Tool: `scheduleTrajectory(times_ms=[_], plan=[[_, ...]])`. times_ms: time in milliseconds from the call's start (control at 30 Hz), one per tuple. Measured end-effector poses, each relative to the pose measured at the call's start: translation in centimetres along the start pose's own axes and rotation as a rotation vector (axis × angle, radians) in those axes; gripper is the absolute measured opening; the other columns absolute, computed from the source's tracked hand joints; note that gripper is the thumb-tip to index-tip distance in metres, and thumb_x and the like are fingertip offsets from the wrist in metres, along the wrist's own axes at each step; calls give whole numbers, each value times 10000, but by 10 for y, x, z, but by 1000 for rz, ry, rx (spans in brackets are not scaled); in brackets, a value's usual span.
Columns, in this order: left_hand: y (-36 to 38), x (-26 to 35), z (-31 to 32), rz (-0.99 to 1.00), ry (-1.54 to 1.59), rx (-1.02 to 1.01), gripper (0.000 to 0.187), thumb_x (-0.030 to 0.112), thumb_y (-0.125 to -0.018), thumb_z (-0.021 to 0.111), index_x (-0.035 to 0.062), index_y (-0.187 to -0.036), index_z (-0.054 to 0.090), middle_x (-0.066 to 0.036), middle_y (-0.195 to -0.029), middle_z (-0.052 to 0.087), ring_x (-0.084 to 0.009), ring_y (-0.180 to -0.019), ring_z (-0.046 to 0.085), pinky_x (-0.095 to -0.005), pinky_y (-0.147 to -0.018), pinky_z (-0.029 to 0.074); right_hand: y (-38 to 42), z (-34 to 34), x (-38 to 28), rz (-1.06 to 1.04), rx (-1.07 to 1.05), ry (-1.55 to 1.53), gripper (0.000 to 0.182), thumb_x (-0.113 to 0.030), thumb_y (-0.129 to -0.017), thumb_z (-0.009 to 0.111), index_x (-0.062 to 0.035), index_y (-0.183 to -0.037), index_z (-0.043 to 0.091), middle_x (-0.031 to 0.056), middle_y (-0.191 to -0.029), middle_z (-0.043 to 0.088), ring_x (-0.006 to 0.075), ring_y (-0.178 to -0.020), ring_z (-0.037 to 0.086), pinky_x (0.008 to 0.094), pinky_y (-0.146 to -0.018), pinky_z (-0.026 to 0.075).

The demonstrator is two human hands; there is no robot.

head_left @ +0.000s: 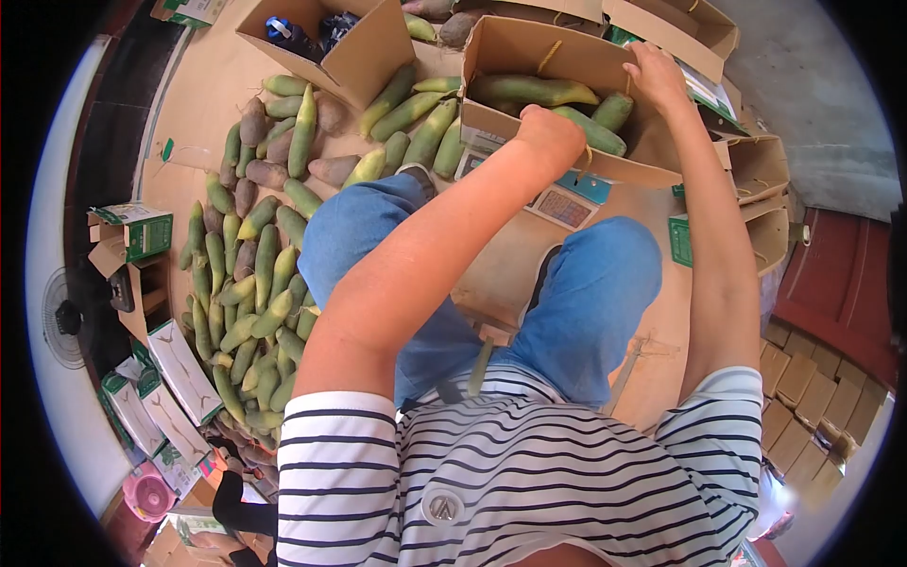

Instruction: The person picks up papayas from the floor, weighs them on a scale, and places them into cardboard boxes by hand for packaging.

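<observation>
Black-and-white striped shirt fabric (539, 454) lay nearest. Beyond, an open brown cardboard box (505, 47) held long green vegetables (534, 90); the right hand's (658, 77) fingers gripped its far-right rim, the left hand's (552, 140) curled at the near rim, their hold unclear. Uneven pulling could have tipped it.

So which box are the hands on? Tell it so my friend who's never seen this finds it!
From the blue jeans in the middle, look up. Just beyond the keypad is an open cardboard box, left hand at its near edge, right hand at its far edge. Unlike the carton on its left, with dark and blue things, it holds long green vegetables.
</observation>
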State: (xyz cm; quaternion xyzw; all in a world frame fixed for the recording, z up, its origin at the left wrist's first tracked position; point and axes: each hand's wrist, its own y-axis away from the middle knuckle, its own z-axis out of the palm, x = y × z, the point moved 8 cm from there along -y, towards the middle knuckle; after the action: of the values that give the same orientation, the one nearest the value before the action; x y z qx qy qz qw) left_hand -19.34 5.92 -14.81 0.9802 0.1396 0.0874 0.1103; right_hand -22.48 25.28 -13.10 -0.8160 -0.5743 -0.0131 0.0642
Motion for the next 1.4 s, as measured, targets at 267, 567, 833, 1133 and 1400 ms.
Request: scheduleTrajectory(times_ms=[267, 567, 833, 1133, 1400], plan=[[1, 3, 4, 75, 19, -46, 147, 135, -817, 550, 99, -911, 658, -100, -881, 677, -279, -847, 661, -404, -703, 523, 1, 11, -3, -7, -33, 48, 292, -282, -820, 630, -97, -1034, 555, 130, -1036, 576, 329, -1010, 546, 440, -823, 462], [1, -16, -48, -95, 287, 258, 160, 200, -844, 562, 59, -893, 618, -158, -850, 654, -317, -827, 640, -416, -669, 515, 3, 17, -8, 43, -32, 46, 399, -328, -807, 654, -70, -1073, 504, 124, -1074, 579, 313, -1039, 547, 437, -856, 442], [7, -24, -51, -185, 90, 354, 292, 300, -845, 590, 33, -958, 561, -150, -909, 619, -315, -874, 628, -419, -702, 518, 7, 6, -11, 106, -51, -20, 437, -300, -777, 671, -30, -1086, 521, 181, -1094, 577, 348, -1051, 539, 442, -884, 430], [9, -19, -55, -106, 8, 303, 412, 429, -858, 547, 33, -959, 589, -149, -903, 617, -320, -848, 624, -434, -704, 508, 12, 2, -9, 97, -114, -95, 455, -286, -757, 694, -14, -1062, 494, 217, -1096, 566, 371, -1074, 518, 448, -896, 423], [8, -13, -41, -51, 2, 176, 369, 380, -847, 581, 36, -982, 590, -147, -935, 625, -323, -875, 621, -427, -734, 509, 8, 3, -10, 82, -137, -116, 452, -284, -756, 696, -16, -1062, 498, 217, -1081, 572, 368, -1047, 536, 449, -879, 433]])
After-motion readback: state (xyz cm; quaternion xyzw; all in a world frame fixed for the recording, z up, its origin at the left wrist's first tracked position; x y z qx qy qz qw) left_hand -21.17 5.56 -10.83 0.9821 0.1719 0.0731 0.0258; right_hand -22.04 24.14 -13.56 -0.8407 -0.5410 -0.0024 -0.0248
